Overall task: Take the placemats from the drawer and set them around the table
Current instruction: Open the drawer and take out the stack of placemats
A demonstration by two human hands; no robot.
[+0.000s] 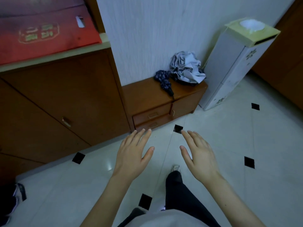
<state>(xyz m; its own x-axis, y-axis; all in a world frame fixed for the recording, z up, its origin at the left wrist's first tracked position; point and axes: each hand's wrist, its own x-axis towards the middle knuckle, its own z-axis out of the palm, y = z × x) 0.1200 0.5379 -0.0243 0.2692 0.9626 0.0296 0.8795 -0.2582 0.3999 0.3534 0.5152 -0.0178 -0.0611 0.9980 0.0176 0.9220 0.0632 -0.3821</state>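
Left hand and right hand both flat-fingered, holding nothing, above floor near closed drawers.

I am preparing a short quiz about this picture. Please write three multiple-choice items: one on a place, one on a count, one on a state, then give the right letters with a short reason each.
1. Where does the folded dark umbrella lie?
A. on the floor
B. on top of the low wooden cabinet
C. on the red bag

2. How many stacked drawers with handles does the low cabinet show on its left front?
A. two
B. four
C. none

3. What state are the hands in?
A. both grip a placemat
B. one pulls a handle
C. both open, holding nothing

Key: 1 B, it rests on the cabinet top; 2 A, upper drawer and lower drawer; 3 C, left hand and right hand have straight fingers.
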